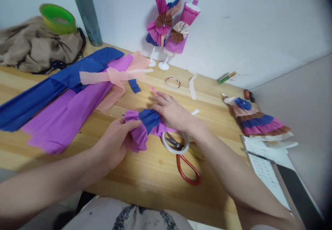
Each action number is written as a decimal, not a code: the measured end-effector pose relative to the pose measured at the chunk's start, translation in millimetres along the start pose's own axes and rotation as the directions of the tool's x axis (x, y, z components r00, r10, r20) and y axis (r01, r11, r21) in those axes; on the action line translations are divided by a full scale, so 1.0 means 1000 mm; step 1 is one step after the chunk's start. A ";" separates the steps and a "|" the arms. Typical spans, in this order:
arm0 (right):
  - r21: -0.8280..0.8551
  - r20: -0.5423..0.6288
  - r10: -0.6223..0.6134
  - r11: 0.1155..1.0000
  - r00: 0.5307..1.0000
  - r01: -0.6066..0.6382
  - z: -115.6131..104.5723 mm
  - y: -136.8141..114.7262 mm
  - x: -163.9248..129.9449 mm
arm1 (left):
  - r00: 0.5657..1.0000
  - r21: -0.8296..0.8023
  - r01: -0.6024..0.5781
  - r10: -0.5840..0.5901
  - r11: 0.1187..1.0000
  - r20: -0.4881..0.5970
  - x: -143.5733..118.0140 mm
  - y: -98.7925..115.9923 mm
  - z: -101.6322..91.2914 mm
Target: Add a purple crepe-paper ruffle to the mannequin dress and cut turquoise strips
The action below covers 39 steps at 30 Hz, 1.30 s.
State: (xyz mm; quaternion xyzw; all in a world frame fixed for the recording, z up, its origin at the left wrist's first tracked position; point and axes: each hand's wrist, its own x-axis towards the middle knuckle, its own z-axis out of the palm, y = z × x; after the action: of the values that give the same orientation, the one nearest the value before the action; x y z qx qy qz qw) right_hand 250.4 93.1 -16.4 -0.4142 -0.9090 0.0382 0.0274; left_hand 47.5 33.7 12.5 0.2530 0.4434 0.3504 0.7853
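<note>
My left hand [118,136] is closed on the ruffled purple end of a crepe paper piece [139,136] with a blue band across its middle. Over the other end of that piece lies my right hand [169,111], fingers stretched out, beside a thin pink strip [152,89]. Whether its palm touches the paper is hidden. Just below the right hand, a roll of tape [187,143] lies around the blades of red-handled scissors [188,173]. A small blue paper scrap [134,86] lies beyond the hands.
Long blue [59,79] and purple crepe sheets [67,116] with peach strips [111,76] cover the left. Two small dressed stands [178,33] lean by the wall. A bottle [89,19], green tape roll [58,19], bracelet [172,82], layered paper dress [264,121] and phone [298,192] surround the workspace.
</note>
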 end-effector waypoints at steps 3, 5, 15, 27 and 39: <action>-0.049 -0.048 -0.010 0.999 0.999 0.008 -0.014 0.002 0.002 | 0.999 -0.073 -0.044 0.042 0.996 -0.035 -0.002 0.004 0.001; -0.118 -0.110 -0.005 0.993 0.994 -0.008 -0.027 0.003 0.002 | 0.995 -0.111 -0.086 0.079 0.990 -0.062 -0.002 0.007 0.003; -0.232 -0.462 0.045 0.958 0.886 -0.170 -0.102 0.000 0.013 | 0.969 -0.220 -0.183 0.213 0.958 0.125 0.027 0.018 0.010; -0.230 -0.478 0.069 0.952 0.876 -0.201 -0.107 -0.018 0.021 | 0.981 -0.317 -0.167 0.189 0.934 0.042 0.088 0.028 -0.003; -0.231 -0.463 -0.002 0.966 0.886 -0.119 -0.106 -0.002 0.045 | 0.970 -0.450 -0.238 0.230 0.861 -0.074 0.110 0.037 -0.021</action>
State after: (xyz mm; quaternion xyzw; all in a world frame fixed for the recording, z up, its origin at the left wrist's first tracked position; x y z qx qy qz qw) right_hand 228.1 130.6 90.3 -0.4388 -0.8610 -0.1763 0.1873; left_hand 56.7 144.2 -28.7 0.1106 0.3219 0.5393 0.7702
